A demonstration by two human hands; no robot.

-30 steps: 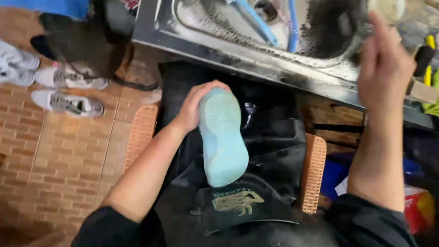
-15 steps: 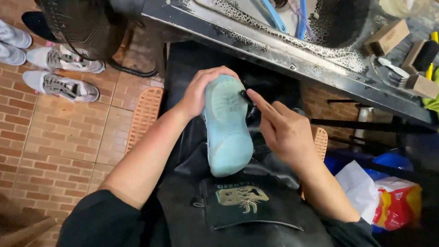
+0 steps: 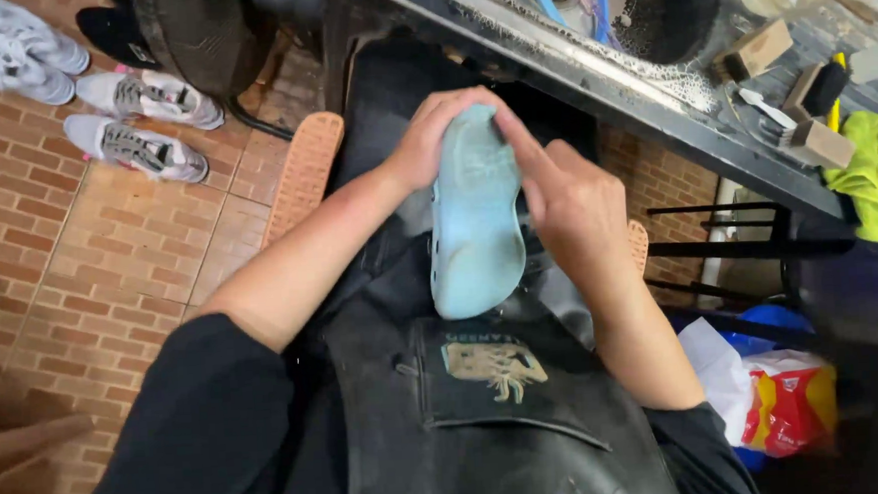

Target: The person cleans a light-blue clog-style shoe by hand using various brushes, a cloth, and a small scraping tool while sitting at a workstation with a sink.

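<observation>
I am viewing through one camera, worn on the person's head. It is looking steeply down along both forearms onto the lap, close in, with the black apron (image 3: pixel 487 405) filling the lower frame. The brick floor (image 3: pixel 79 256) is lying at left, and the edge of the metal sink (image 3: pixel 589 59) is crossing the top. No second view is sharing the scene.

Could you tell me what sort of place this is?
Probably a shoe-cleaning workstation: a wet metal sink, brushes on the counter, sneakers on the brick floor, and a pale blue sole held in both hands.
</observation>
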